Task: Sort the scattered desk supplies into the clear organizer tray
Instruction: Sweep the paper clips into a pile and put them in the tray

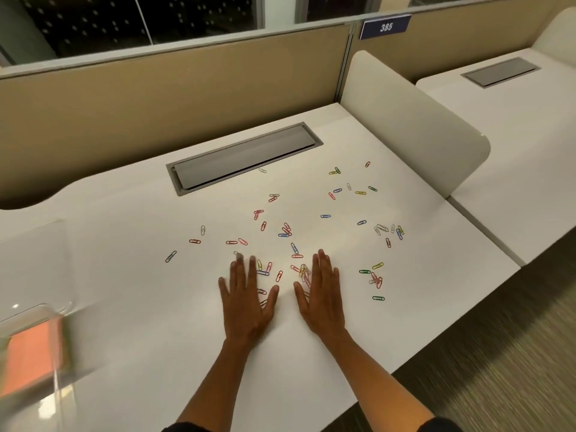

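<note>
Both hands are flat on the white desk [124, 307] with fingers straight, holding nothing: left hand [247, 302], right hand [322, 297]. The paper clips [293, 232] lie between the hands and fan out ahead and to the right. They look light, thin and slidey, so I'd rake them into a heap, then pinch up bunches. The clear organizer tray [46, 310] sits well left of the left hand, blurry, with an orange pad [34, 353] inside.

Office or library study carrel: white table [131, 275] w/ tan fabric partition [156, 98], curved side divider [414, 120], gray cable hatch [246, 154], seat no. sign "385" [385, 26], identical carrel adj., carpet [498, 369].
</note>
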`<state>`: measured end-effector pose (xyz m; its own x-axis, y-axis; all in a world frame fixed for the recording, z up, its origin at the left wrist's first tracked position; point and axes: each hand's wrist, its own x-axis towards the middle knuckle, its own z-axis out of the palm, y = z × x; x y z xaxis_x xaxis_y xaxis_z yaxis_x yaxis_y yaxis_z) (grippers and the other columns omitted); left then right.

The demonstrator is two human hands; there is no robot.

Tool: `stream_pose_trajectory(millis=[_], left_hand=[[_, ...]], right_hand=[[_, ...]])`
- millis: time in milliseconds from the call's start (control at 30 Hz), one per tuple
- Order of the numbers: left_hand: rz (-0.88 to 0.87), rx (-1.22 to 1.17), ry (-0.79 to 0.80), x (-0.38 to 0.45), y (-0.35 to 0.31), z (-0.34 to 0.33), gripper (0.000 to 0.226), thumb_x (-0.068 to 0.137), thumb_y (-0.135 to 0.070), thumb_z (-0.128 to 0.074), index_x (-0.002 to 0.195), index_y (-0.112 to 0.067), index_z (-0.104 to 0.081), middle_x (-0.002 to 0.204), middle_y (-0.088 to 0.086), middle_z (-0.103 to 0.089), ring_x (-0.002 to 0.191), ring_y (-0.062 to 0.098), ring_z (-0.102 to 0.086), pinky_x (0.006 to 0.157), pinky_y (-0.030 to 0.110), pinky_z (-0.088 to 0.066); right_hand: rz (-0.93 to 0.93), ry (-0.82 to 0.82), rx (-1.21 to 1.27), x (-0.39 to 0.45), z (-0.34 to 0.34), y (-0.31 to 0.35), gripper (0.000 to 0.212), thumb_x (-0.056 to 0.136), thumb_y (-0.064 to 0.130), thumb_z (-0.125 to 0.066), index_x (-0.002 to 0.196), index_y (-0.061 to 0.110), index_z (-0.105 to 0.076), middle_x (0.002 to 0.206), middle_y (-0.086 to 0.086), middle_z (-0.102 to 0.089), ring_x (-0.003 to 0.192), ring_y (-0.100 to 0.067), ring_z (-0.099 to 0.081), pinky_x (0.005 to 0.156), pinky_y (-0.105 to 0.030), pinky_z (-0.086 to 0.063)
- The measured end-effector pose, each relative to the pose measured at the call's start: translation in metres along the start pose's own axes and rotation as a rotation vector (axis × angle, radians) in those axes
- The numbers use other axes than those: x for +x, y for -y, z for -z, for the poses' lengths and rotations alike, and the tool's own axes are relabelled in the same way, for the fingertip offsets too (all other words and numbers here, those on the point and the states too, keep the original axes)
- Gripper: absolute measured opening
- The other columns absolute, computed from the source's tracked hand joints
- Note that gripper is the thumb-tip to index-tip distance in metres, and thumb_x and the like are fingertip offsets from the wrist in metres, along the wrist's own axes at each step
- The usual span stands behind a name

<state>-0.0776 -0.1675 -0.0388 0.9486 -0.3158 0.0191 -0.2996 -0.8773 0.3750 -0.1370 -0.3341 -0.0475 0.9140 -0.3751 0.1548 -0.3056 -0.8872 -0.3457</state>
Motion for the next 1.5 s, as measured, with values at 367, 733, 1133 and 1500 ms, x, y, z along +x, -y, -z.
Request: stream_pose_trajectory(millis=[367,733,1133,1500], left_hand=[[0.340,-0.022,-0.123,-0.014,0.052,0.018,0.089,0.083,-0.069,-0.029,0.149,-0.010,-0.016,0.154,0.024,-0.016,0.143,0.036,-0.016,0.114,0.057,-0.015],[0.404,0.043,-0.105,0.035,0.078,0.021,0.100,0.079,-0.076,-0.025,0.149,-0.007,-0.009,0.155,0.024,-0.012,0.144,0.034,-0.008,0.114,0.056,-0.008],[0.530,0.067,-0.166,0.109,0.075,0.023,0.111,0.072,-0.086,-0.026,0.148,-0.008,-0.007,0.154,0.027,-0.008,0.144,0.036,-0.006,0.116,0.053,-0.009],[0.254,0.105,-0.078,0.135,0.011,-0.007,0.098,0.080,-0.079,-0.022,0.150,-0.011,-0.011,0.159,0.009,-0.010,0.146,0.023,-0.006,0.118,0.045,-0.011]], right_hand=[[-0.519,-0.137,-0.124,-0.027,0.019,-0.046,0.077,0.093,0.056,-0.027,0.150,0.006,-0.011,0.157,-0.017,-0.012,0.145,-0.032,-0.015,0.114,-0.055,-0.020],[-0.660,-0.102,-0.158,0.023,0.021,-0.084,0.088,0.088,0.067,-0.025,0.149,0.005,-0.012,0.155,-0.024,-0.015,0.143,-0.038,-0.015,0.115,-0.054,-0.015],[-0.618,-0.119,-0.100,0.128,0.028,-0.143,0.095,0.084,0.073,-0.027,0.149,0.005,-0.012,0.155,-0.025,-0.013,0.144,-0.038,-0.011,0.117,-0.051,-0.012],[0.047,0.055,0.025,0.183,0.015,-0.139,0.085,0.089,0.066,-0.029,0.150,0.008,-0.016,0.157,-0.007,-0.021,0.146,-0.018,-0.013,0.120,-0.036,-0.012]])
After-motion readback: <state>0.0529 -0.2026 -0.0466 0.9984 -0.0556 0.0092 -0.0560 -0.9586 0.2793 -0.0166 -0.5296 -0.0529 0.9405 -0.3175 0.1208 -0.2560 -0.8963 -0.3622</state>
